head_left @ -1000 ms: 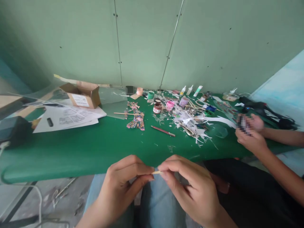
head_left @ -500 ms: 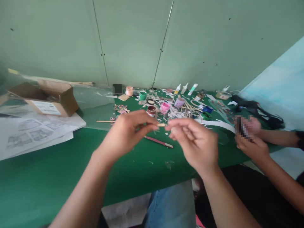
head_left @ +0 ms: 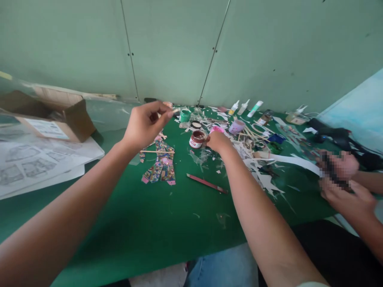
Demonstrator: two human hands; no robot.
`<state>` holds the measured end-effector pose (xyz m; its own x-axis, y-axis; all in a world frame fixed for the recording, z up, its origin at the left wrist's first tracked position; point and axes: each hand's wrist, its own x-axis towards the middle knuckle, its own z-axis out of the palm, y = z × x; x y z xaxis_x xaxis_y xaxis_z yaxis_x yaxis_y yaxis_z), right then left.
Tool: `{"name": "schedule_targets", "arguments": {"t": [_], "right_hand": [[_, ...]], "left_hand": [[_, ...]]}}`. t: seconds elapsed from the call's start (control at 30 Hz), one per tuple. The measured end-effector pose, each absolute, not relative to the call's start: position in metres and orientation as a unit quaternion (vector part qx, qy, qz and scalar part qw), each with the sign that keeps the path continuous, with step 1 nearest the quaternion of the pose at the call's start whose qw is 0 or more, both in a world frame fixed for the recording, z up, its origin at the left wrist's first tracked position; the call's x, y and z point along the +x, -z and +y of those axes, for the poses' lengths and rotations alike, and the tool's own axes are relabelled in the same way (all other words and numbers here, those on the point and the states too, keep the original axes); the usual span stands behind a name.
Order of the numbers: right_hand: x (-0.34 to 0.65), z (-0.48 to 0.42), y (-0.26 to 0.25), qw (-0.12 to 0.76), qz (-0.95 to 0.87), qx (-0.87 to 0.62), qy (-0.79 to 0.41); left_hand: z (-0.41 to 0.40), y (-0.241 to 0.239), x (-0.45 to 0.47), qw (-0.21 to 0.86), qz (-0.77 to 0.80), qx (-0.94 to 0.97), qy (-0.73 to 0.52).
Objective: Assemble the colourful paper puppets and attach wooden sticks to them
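Observation:
My left hand is raised over the green table, pinching a small pale stick between thumb and forefinger. Just below it lies a colourful patterned paper figure with a thin wooden stick across it. My right hand reaches far forward, fingers curled down among the small paint jars, beside a dark red jar and a pink one. What those fingers hold, if anything, is hidden.
A red pencil lies mid-table. White paper scraps, glue bottles and several jars crowd the far right. A cardboard box and printed sheets sit at left. Another person's hands hold a dark object at right.
Both my arms stretched forward from near my lap over the table. The hands came apart: the left kept the small stick, the right went to the paint jars.

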<state>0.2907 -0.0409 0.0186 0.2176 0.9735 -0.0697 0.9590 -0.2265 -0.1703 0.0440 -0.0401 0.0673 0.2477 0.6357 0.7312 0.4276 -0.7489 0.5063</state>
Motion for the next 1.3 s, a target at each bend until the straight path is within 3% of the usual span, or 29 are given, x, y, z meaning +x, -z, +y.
{"name": "schedule_targets", "arguments": {"t": [0.17, 0.3, 0.37, 0.47, 0.53, 0.6, 0.7, 0.83, 1.07, 1.3], "right_hand": [[0.289, -0.035, -0.012, 0.001, -0.627, -0.775, -0.084], [0.301, -0.039, -0.003, 0.056, -0.623, -0.777, -0.064], [0.311, -0.041, -0.001, 0.152, -0.617, -0.772, -0.035], [0.312, -0.045, -0.002, 0.383, -0.607, -0.696, 0.000], [0.296, -0.049, -0.005, 0.521, -0.591, -0.615, -0.030], [0.267, -0.057, -0.008, 0.593, -0.578, -0.547, -0.123], [0.222, -0.076, -0.012, 0.595, -0.595, -0.463, -0.279], [0.193, -0.096, -0.018, 0.579, -0.596, -0.405, -0.382], [0.194, -0.102, -0.022, 0.592, -0.606, -0.407, -0.342], [0.193, -0.106, -0.021, 0.579, -0.636, -0.414, -0.297]], "left_hand": [[-0.056, -0.031, 0.015, 0.053, 0.309, 0.836, -0.451], [-0.059, -0.018, 0.014, 0.060, 0.275, 0.860, -0.426], [-0.061, -0.016, 0.018, 0.060, 0.272, 0.870, -0.407], [-0.063, -0.014, 0.022, 0.069, 0.318, 0.865, -0.381], [-0.066, -0.013, 0.024, 0.081, 0.366, 0.842, -0.388], [-0.068, -0.013, 0.025, 0.097, 0.403, 0.813, -0.408], [-0.072, -0.017, 0.028, 0.126, 0.414, 0.797, -0.422], [-0.077, -0.022, 0.031, 0.216, 0.369, 0.799, -0.424], [-0.081, -0.021, 0.034, 0.344, 0.325, 0.727, -0.497], [-0.076, -0.022, 0.034, 0.369, 0.306, 0.704, -0.523]]}}
